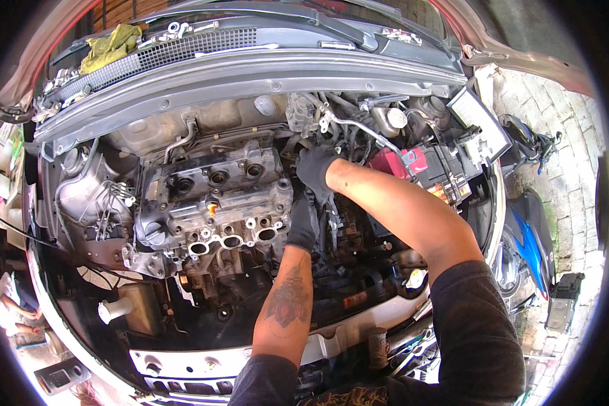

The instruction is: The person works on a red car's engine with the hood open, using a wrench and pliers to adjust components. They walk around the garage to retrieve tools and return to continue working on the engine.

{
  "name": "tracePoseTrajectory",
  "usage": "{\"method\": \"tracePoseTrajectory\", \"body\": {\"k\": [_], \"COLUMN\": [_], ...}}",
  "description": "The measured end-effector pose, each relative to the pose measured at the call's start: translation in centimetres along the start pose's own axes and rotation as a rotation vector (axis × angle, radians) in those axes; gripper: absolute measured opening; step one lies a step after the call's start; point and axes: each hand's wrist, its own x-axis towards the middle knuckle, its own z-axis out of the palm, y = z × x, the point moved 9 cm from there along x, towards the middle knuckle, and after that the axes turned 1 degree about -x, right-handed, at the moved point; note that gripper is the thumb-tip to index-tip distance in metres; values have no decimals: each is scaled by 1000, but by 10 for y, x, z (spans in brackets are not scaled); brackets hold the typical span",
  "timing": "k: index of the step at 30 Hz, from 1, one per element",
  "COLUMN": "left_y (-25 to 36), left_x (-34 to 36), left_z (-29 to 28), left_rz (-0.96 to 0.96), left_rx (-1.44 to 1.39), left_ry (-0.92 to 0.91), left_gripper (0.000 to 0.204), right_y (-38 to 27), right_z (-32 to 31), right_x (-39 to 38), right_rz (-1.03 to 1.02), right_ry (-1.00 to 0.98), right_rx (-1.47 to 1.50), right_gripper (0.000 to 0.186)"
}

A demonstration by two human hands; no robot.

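Both my hands wear black gloves and reach down beside the right end of the car engine (pixel 213 177). My right hand (pixel 315 169) is curled over at the back of that end, among dark hoses and wiring; whatever its fingers grip is hidden beneath it. Just in front and lower, my left hand (pixel 303 222) lies against the engine's side with its fingers out of sight. On the engine, the black valve cover (pixel 233 162) has several round holes along its top, and open intake ports (pixel 232 241) face the front. A wiring harness (pixel 333 220) hangs right of my left hand.
A battery (pixel 443 177) with a red cover (pixel 397 162) sits right of my hands. Tools and a yellow cloth (pixel 111 49) lie on the cowl below the windscreen. The front crossmember (pixel 216 363) runs near me. A blue motorcycle (pixel 529 237) stands outside at right.
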Motion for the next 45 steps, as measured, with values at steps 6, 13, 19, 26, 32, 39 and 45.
{"method": "tracePoseTrajectory", "body": {"k": [6, 13, 19, 26, 32, 39, 45], "left_y": [-8, -33, -40, -89, -36, -38, -11], "left_x": [2, 12, -6, -4, 0, 1, -11], "left_z": [-3, 29, 37, 45, 47, 20, 26], "left_rz": [-232, -481, -618, -458, -482, -484, -613], "left_rx": [-530, -1604, -1604, -1153, -1443, -1266, -600], "left_ry": [-32, 168, 311, 458, 523, 548, 119], "left_gripper": [46, 50, 46, 49, 44, 47, 49], "right_y": [-4, -24, -7, -16, 4, -13, 2], "right_z": [-13, -6, 23, -22, 7, -23, -9], "right_x": [1, 12, 28, 25, 12, 26, 39], "right_rz": [266, 213, 269, 261, 279, 236, 27], "right_ry": [393, 303, 353, 504, 486, 111, 27], "right_rx": [-26, -254, -141, 141, 289, -103, -416], "right_gripper": [36, 50, 38, 38, 29, 23, 19]}}
